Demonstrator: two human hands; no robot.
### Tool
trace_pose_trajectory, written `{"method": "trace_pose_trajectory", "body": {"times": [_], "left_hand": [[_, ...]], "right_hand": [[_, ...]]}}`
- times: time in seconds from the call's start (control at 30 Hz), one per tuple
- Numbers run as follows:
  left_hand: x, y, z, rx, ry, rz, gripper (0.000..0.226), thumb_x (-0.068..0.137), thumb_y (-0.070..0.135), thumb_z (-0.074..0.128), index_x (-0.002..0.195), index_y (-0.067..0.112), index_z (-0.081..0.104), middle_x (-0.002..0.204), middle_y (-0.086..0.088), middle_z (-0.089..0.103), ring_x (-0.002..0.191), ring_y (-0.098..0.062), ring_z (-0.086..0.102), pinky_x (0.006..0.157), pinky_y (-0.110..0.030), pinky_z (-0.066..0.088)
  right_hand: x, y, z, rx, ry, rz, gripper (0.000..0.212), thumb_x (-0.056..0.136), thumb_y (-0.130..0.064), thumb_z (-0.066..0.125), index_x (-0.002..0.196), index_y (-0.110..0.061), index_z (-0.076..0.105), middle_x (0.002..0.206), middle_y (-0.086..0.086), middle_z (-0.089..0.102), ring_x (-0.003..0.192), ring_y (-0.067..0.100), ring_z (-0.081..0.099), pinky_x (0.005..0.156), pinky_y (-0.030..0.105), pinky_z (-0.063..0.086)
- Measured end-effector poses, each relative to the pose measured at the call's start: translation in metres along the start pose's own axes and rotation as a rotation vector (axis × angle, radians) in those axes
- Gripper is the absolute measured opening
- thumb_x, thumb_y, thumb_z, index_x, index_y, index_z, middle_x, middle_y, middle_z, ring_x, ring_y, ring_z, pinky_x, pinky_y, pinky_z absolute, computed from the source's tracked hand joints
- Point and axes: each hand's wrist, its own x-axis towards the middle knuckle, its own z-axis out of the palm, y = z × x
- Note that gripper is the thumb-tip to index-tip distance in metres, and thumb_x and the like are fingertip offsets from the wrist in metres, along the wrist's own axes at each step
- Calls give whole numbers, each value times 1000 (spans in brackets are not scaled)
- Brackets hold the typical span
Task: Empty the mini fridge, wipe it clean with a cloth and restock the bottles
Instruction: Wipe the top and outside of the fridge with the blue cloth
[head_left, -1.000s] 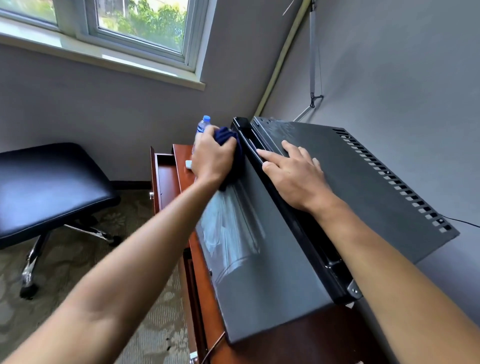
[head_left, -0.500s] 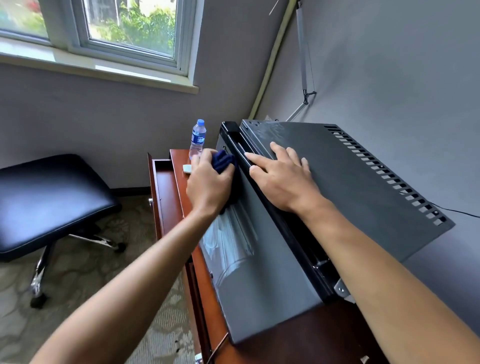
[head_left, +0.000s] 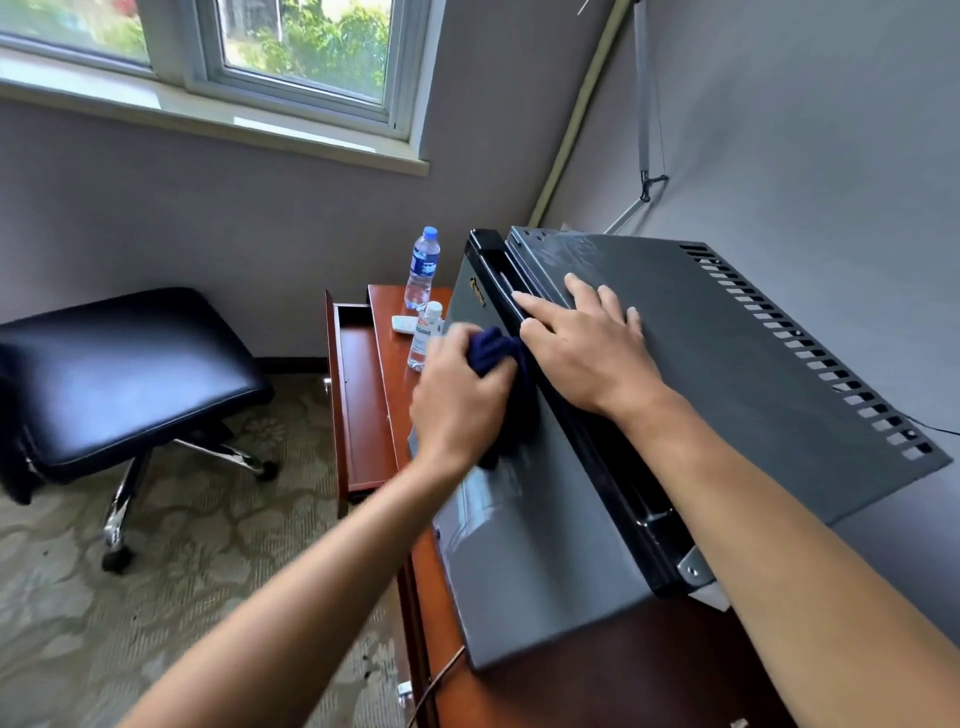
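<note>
A grey mini fridge (head_left: 717, 364) with its door shut stands on a reddish wooden desk (head_left: 545, 691). My left hand (head_left: 460, 400) grips a dark blue cloth (head_left: 493, 351) and holds it against the fridge's grey door front (head_left: 530, 545), near the top edge. My right hand (head_left: 587, 338) lies flat on the fridge's top, fingers straight, just behind the door's black top strip. Behind the fridge's far corner a tall water bottle (head_left: 422, 270) with a blue cap stands on the desk, and a smaller clear bottle (head_left: 426, 335) stands in front of it.
An open desk drawer (head_left: 358, 400) juts out to the left. A black padded stool (head_left: 119, 374) on castors stands on the patterned carpet at the left. Grey walls close in behind and to the right, under a window (head_left: 291, 57). A small white item (head_left: 402, 325) lies by the bottles.
My left hand has slid the cloth down the door from its far top corner towards me, uncovering both bottles. My right hand stays flat on the fridge top.
</note>
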Motion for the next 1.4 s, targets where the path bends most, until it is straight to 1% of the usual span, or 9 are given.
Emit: {"method": "trace_pose_trajectory", "body": {"times": [0.17, 0.33, 0.53, 0.7, 0.83, 0.97, 1.07, 1.23, 1.4], "left_hand": [[135, -28, -1, 123, 11, -132, 25, 82, 47, 59, 102, 32, 58, 113, -2, 65, 102, -28, 66, 87, -39, 53], [165, -40, 4, 156, -7, -152, 21, 86, 44, 57, 102, 30, 56, 113, -2, 63, 96, -28, 66, 78, -35, 48], [72, -29, 4, 125, -3, -8, 23, 86, 42, 66, 103, 29, 57, 110, 2, 56, 95, -26, 63, 85, -41, 52], [-84, -18, -3, 45, -218, 65, 32, 80, 48, 63, 107, 32, 57, 105, 9, 51, 90, -21, 60, 74, -35, 45], [-131, -22, -8, -7, -387, 57, 41, 72, 61, 52, 108, 40, 54, 106, 18, 50, 90, -8, 60, 82, -34, 50], [-86, -23, -11, -76, -338, 43, 29, 76, 50, 59, 100, 36, 57, 101, 13, 56, 88, -6, 57, 84, -36, 49], [-12, -30, -6, -24, -191, 80, 25, 82, 38, 67, 104, 28, 60, 106, 3, 59, 95, -20, 58, 84, -40, 48], [134, -41, 0, 171, -41, -17, 27, 90, 40, 63, 112, 25, 59, 118, -7, 57, 105, -35, 62, 85, -36, 45], [168, -48, 4, 223, -37, -76, 31, 92, 43, 58, 116, 24, 58, 121, -8, 56, 102, -39, 64, 81, -36, 46]], "right_hand": [[2, 4, -1, 13, 4, -6, 50, 100, -53, 31, 149, -59, 33, 170, 1, 12, 156, 29, 2, 125, 57, -3], [4, 6, 0, 5, 13, -12, 48, 99, -53, 31, 146, -62, 34, 170, 0, 14, 156, 27, 4, 125, 56, -1], [5, 2, -1, -16, 20, 8, 49, 99, -53, 32, 148, -61, 33, 169, 0, 15, 155, 27, 6, 125, 56, 2], [3, -2, -1, -16, 3, 35, 50, 100, -51, 32, 149, -61, 31, 170, 1, 12, 156, 28, 4, 125, 56, 0], [0, -2, -1, -4, -11, 34, 49, 101, -51, 29, 149, -62, 29, 171, 0, 9, 157, 28, 1, 125, 54, -2], [1, -1, 0, -13, -6, 36, 50, 101, -51, 29, 149, -63, 28, 171, 0, 10, 156, 27, 2, 126, 54, -1], [2, -1, 0, -14, 3, 38, 51, 98, -52, 30, 148, -63, 29, 171, 1, 12, 156, 27, 4, 126, 54, 1], [2, 0, -1, -17, 18, 27, 55, 93, -55, 27, 147, -62, 33, 169, 0, 17, 155, 23, 8, 125, 54, 5], [2, 1, -1, -3, 26, 24, 55, 91, -57, 27, 146, -62, 35, 168, -1, 19, 154, 21, 9, 125, 55, 6]]}}
